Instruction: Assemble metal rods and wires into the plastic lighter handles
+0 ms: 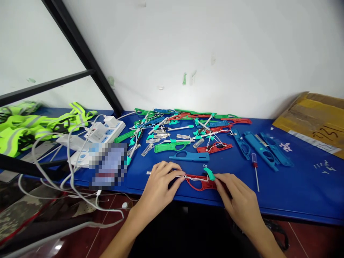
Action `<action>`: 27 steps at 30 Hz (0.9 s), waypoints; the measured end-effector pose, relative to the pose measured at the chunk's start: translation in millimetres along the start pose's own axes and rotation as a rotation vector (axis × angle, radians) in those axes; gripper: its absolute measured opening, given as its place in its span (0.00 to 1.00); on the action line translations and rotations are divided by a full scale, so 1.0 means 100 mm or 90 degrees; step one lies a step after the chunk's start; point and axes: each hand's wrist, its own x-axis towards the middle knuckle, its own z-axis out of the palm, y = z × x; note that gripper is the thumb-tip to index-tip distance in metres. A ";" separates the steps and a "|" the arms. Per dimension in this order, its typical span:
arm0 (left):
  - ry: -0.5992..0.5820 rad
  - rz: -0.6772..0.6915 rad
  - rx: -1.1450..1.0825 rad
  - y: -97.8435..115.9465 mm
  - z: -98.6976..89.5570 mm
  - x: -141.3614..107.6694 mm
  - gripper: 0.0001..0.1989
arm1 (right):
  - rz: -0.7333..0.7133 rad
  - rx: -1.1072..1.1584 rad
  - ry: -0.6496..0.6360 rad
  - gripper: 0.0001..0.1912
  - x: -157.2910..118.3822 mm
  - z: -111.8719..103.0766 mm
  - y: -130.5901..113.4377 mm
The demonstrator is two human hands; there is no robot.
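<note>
A red lighter casing half (202, 184) lies near the table's front edge, between my two hands. My left hand (163, 181) pinches a thin metal rod at the casing's left end; the rod's tip shows left of the fingers. A white wire (197, 178) runs along the casing from there to a green trigger piece (210, 173). My right hand (238, 195) has its thumb and forefinger closed at the casing's right end, touching the green trigger piece. A small metal loop (205, 165) sticks up beside that trigger. Just behind is a blue lighter casing half (189, 156).
Behind lies a pile of lighter parts with green casings (172, 147) and metal rods. Right are blue casings (259, 148), a screwdriver (254, 165) and a cardboard box (314, 120). A power strip (107, 136), a blurred phone (110, 166), cables and yellow reflective straps (29, 123) occupy the left.
</note>
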 end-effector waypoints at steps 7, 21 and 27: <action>0.011 0.089 -0.001 0.17 -0.18 0.05 0.27 | -0.065 0.007 -0.051 0.09 0.19 -0.17 -0.08; 0.005 0.157 -0.153 0.23 0.05 0.21 0.11 | -0.117 0.071 -0.049 0.08 0.23 -0.10 -0.09; -0.037 0.132 -0.159 0.24 0.06 0.16 0.15 | -0.041 0.022 -0.167 0.13 0.29 -0.19 0.17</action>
